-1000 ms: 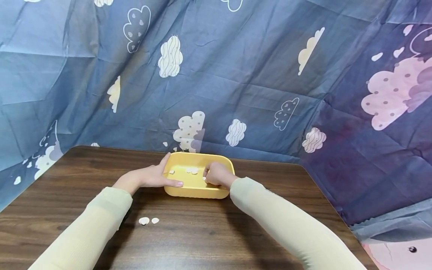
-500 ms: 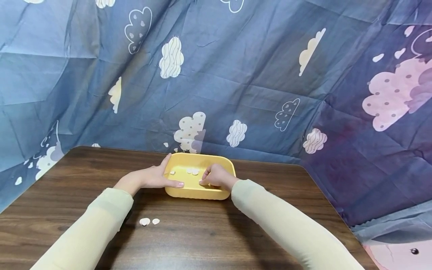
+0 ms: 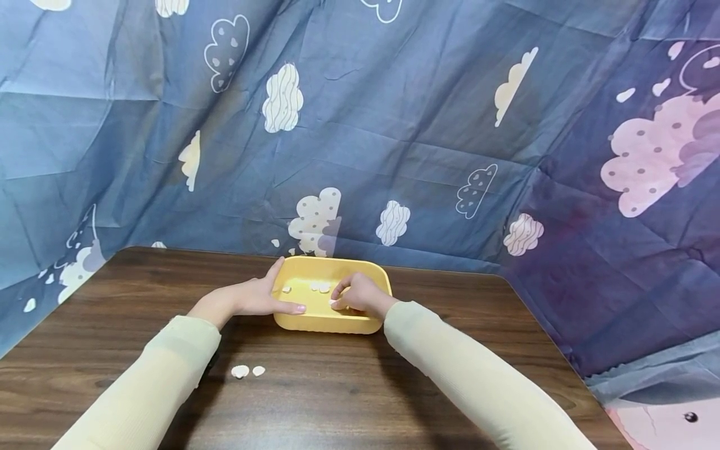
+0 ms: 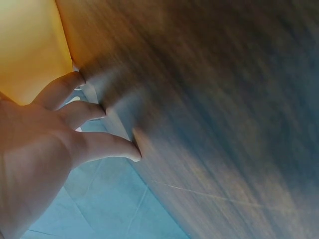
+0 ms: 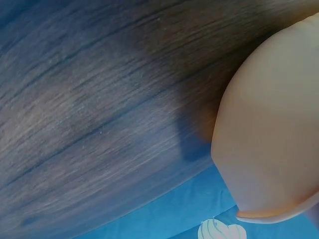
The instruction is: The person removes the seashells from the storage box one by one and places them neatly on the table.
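A yellow rectangular tray [image 3: 326,324] with rounded corners rests at the table's back edge. Spread across its left end, my left hand [image 3: 247,297] lays its thumb over the front rim. In the left wrist view, several left fingers [image 4: 109,145] reach down outside the tray to the table. Over the tray's right part, my right hand [image 3: 362,294] pinches a small white seashell [image 3: 333,302] low inside. More white shells lie in the tray: one shell [image 3: 287,289] near the left end and a pair of shells [image 3: 324,288] mid-tray. The right wrist view hides the right fingers.
Two white shells [image 3: 240,371] lie on the brown wooden table [image 3: 337,400] in front of the tray, toward the left. A blue cloth [image 3: 360,156] with cloud prints hangs right behind the table, and continues along the right side.
My right hand has shifted slightly left inside the tray, and the white shell at its fingertips has moved left with it. The left hand and the tray stay put.
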The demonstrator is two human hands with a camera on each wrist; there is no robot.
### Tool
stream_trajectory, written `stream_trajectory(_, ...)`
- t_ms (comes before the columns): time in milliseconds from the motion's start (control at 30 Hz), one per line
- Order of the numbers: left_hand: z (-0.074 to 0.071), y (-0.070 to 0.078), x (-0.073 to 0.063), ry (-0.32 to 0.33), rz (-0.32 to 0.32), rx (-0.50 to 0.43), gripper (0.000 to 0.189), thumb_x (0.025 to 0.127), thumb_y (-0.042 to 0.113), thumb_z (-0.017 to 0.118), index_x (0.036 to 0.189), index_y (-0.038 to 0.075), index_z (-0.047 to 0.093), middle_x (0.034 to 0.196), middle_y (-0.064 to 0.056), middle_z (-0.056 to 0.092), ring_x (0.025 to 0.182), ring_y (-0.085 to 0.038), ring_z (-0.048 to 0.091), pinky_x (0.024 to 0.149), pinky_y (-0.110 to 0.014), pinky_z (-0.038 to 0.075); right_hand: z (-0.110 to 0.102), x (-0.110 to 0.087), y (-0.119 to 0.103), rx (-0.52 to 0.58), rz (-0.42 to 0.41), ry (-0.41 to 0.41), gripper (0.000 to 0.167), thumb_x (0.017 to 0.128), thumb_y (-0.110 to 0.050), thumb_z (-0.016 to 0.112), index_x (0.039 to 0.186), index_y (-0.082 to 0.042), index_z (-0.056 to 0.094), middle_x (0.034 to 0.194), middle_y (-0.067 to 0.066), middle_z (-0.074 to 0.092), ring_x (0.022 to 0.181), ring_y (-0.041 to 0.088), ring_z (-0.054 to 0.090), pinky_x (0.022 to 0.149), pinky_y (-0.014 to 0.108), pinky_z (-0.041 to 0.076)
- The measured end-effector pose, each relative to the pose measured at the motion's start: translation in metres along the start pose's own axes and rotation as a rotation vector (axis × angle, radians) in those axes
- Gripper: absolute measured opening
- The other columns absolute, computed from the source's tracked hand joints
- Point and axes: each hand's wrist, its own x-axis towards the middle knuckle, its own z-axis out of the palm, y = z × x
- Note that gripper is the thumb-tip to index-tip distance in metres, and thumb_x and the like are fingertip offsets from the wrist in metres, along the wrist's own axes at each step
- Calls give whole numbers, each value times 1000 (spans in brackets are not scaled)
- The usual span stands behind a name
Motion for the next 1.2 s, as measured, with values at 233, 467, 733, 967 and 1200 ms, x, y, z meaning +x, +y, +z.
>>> stream_trajectory(233, 0, 0, 0, 2, 3, 3, 145, 79, 84, 72, 170, 15, -18, 165, -38, 36, 152, -50, 43, 122, -62, 39, 2, 3, 2, -19, 11, -2, 9, 87, -5, 87, 93, -5, 80, 82, 1, 60, 61, 12, 50, 56, 21, 42)
stream_trajectory(467, 1, 3, 0, 0, 11, 8, 145, 79, 84, 72, 170, 15, -19, 165, -38, 36, 152, -50, 44, 121, -62, 39, 0, -2, 1, -31, 20, 20, 9, 86, -6, 88, 91, -6, 80, 75, -1, 58, 60, 12, 50, 55, 21, 40)
stream_trajectory(733, 1, -1, -1, 8, 8, 1, 146, 79, 83, 73, 170, 14, -18, 165, -39, 34, 153, -50, 41, 124, -62, 37, 4, 4, 1, -14, 38, 32, 8, 84, -6, 89, 89, -8, 83, 67, -3, 57, 57, 11, 48, 52, 21, 39)
stream_trajectory(967, 0, -2, -4, 7, 11, -9, 145, 81, 81, 72, 169, 12, -19, 166, -38, 33, 153, -50, 41, 124, -62, 36, 6, 4, -1, 25, 14, 45, 10, 85, -5, 87, 94, -5, 83, 68, -2, 58, 55, 11, 50, 51, 20, 40)
stream_trajectory(1200, -1, 2, -4, 9, 0, 10, 144, 80, 83, 72, 170, 15, -17, 165, -39, 33, 153, -53, 40, 122, -64, 38, 4, 2, 0, 12, 55, 51, 15, 85, -7, 88, 100, -8, 86, 66, -2, 64, 53, 11, 52, 51, 20, 42)
